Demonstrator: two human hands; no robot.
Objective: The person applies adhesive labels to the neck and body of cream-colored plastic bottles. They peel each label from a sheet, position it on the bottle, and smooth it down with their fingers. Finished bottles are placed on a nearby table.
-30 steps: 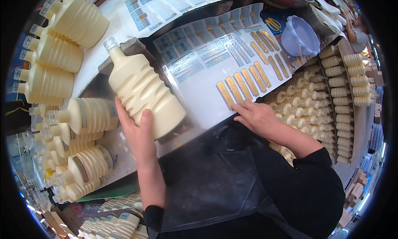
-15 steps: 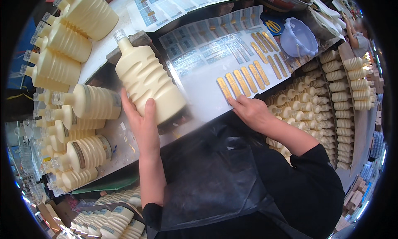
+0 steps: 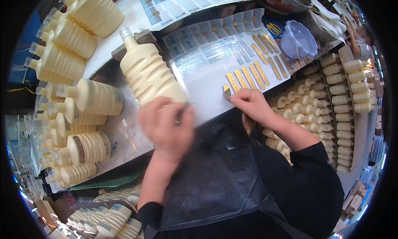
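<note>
A cream ribbed bottle (image 3: pixel 151 71) with a clear threaded neck lies on its side on the bench, its neck propped on a dark block (image 3: pixel 143 37). My left hand (image 3: pixel 168 122) is at the bottle's base, smeared by motion, so its fingers and any contact are unclear. Between the pinched thumb and fingers of my right hand (image 3: pixel 251 105) is the lower end of a gold strip label (image 3: pixel 226 92), which bends up. Several more gold strip labels (image 3: pixel 250 78) lie in a row beside it on the white backing sheet (image 3: pixel 199 96).
Similar bottles (image 3: pixel 97 99) crowd the bench's left side, and others (image 3: pixel 78 34) stand at the far left. A lavender bucket (image 3: pixel 298 40) sits at the back right. More label sheets (image 3: pixel 186 11) lie at the back. Racks of bottles (image 3: pixel 340 98) fill the right side.
My left hand has left the bottle's side and moved right to its base. My right hand has lifted the end of the leftmost gold label, which now curls up from the sheet.
</note>
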